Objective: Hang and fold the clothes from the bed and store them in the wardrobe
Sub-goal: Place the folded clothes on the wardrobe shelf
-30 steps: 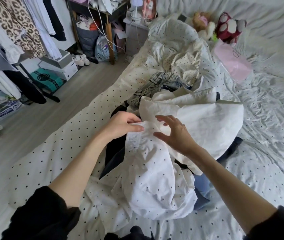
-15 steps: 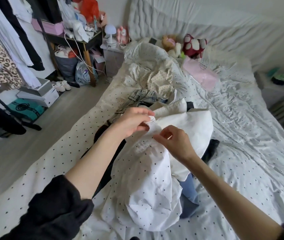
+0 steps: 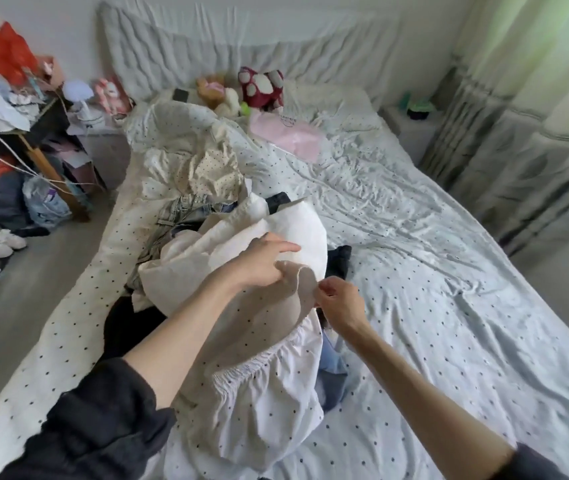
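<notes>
The white dotted garment (image 3: 259,386) is lifted up over the clothes pile (image 3: 186,216) on the bed (image 3: 449,306). The left hand (image 3: 262,265) grips its top edge. Just beside it, the right hand (image 3: 340,299) pinches the same edge with its fingertips.

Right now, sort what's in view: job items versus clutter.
Job:
white dotted garment with elastic gathers, gripped by left hand, pinched by right hand
faded blue denim jeans
cream dotted top

Lying about:
red spotted plush toy
flat pink bag
</notes>
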A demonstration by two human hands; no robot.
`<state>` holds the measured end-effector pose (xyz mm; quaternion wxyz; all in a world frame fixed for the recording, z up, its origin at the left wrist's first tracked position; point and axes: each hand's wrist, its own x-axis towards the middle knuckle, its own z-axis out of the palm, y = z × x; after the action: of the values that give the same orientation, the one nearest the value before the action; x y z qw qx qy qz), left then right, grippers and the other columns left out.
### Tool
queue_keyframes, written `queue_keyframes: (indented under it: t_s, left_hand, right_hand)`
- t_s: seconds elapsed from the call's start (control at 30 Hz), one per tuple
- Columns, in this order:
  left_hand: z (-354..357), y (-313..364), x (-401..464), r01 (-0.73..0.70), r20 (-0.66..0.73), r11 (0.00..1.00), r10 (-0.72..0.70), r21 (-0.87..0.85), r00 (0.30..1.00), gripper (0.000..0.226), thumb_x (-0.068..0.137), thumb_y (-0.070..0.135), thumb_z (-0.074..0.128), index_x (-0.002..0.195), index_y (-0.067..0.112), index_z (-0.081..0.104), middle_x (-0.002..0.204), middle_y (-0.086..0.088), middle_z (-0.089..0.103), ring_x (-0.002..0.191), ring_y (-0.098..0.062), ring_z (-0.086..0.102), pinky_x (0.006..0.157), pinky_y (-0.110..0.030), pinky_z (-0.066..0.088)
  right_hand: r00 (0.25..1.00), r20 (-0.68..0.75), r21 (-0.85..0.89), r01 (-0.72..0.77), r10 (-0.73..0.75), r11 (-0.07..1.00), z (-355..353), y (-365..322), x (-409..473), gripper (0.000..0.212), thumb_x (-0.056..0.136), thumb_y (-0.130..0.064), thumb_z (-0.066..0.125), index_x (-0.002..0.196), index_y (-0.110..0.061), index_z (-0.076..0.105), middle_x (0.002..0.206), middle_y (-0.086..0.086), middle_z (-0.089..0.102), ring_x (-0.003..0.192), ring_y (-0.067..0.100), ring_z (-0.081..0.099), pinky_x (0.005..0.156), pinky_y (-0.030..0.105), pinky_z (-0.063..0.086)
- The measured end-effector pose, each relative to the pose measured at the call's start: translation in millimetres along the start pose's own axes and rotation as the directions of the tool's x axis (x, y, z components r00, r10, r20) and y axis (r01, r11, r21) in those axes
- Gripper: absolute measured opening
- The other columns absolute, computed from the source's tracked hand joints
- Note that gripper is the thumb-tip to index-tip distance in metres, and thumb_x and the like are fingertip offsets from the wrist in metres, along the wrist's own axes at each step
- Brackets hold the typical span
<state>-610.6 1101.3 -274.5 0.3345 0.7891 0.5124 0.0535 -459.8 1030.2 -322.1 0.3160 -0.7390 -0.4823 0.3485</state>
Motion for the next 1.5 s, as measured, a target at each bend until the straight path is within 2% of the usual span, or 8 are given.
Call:
queue_keyframes:
  t_s: [0.2,0.33,0.63,0.83,1.0,1.17,1.27,1.5]
  left_hand:
    - [33.3,-6.2,1.8,-0.048,-0.080,0.993,0.040,-0.105,0.996,0.016,0.082,0.008,0.061,0.090,0.017,0.072,0.093,-0.002,0.070,0.096,-0.021,0.062,0.081,-0.036,0.048]
    - [24.7,9.8,4.8,-0.130,-0.214,0.979,0.095,-0.159,0.972,0.023,0.073,0.032,0.077,0.067,0.015,0.063,0.057,-0.001,0.052,0.055,-0.009,0.044,0.054,-0.024,0.027]
    - [6.6,12.7,11.7,-0.178,-0.476,0.964,0.065,-0.197,0.877,0.035,0.077,0.031,0.073,0.093,0.000,0.068,0.060,-0.011,0.052,0.054,-0.016,0.036,0.049,-0.022,0.026]
    - [6.9,13.7,17.0,-0.178,-0.531,0.958,0.033,-0.224,0.847,0.031,0.079,0.026,0.073,0.098,0.001,0.069,0.053,0.008,0.039,0.049,-0.009,0.031,0.046,-0.016,0.027]
    - [11.4,15.1,16.7,-0.095,-0.537,0.962,-0.060,-0.256,0.841,0.021,0.081,0.025,0.072,0.066,0.014,0.062,0.050,0.009,0.043,0.047,-0.007,0.035,0.046,-0.017,0.025]
    - [19.4,28.5,22.6,-0.061,-0.496,0.959,-0.088,-0.277,0.864,0.029,0.082,0.027,0.071,0.063,0.010,0.059,0.052,0.001,0.043,0.049,-0.012,0.033,0.048,-0.022,0.024]
    - [17.6,39.0,35.9,-0.065,-0.491,0.963,-0.074,-0.261,0.868,0.039,0.084,0.027,0.068,0.055,0.018,0.043,0.052,0.003,0.031,0.050,-0.014,0.028,0.047,-0.023,0.021]
    - [32.4,92.6,84.2,-0.048,-0.418,0.991,-0.008,-0.123,0.908,0.031,0.089,0.028,0.063,0.102,0.000,0.061,0.088,-0.014,0.055,0.077,-0.022,0.046,0.064,-0.031,0.028]
  right_hand:
    - [0.999,-0.031,-0.012,0.044,-0.044,0.999,-17.6,13.0,0.5,0.011,0.091,-0.012,0.051,0.089,-0.010,0.062,0.082,0.003,0.064,0.082,0.022,0.061,0.068,0.029,0.045]
    - [0.994,-0.082,-0.112,0.063,-0.073,0.992,-15.7,21.7,-1.3,0.011,0.092,-0.019,0.050,0.087,-0.010,0.055,0.078,0.002,0.061,0.073,0.021,0.056,0.063,0.035,0.046]
    - [0.981,0.090,-0.330,-0.133,0.171,0.935,-40.3,74.7,1.2,0.012,0.086,-0.013,0.054,0.090,-0.017,0.065,0.094,0.004,0.069,0.086,0.022,0.062,0.072,0.030,0.049]
    - [0.911,0.390,0.216,-0.234,0.136,0.948,-39.7,105.1,-12.6,0.042,0.087,-0.029,0.066,0.124,-0.019,0.049,0.106,-0.004,0.064,0.089,0.005,0.064,0.067,0.010,0.049]
    - [0.803,0.596,0.209,-0.166,0.009,0.964,-39.4,121.6,-20.2,0.066,0.075,-0.029,0.078,0.130,-0.030,0.041,0.118,-0.017,0.060,0.106,-0.001,0.059,0.083,0.012,0.046]
    - [0.944,0.326,-0.180,0.000,0.059,0.984,-35.6,131.8,-20.9,0.029,0.082,-0.020,0.067,0.108,-0.013,0.056,0.098,-0.002,0.064,0.093,0.019,0.059,0.071,0.027,0.044]
    - [0.986,0.162,-0.021,-0.027,0.030,0.999,-66.4,136.1,-14.0,0.021,0.084,-0.021,0.066,0.069,-0.012,0.053,0.063,-0.004,0.055,0.062,0.012,0.050,0.052,0.021,0.034]
    - [0.958,-0.205,0.476,-0.080,0.199,0.876,-201.7,150.4,23.6,0.011,0.079,-0.006,0.066,0.072,-0.014,0.069,0.074,0.008,0.064,0.072,0.019,0.057,0.066,0.031,0.043]
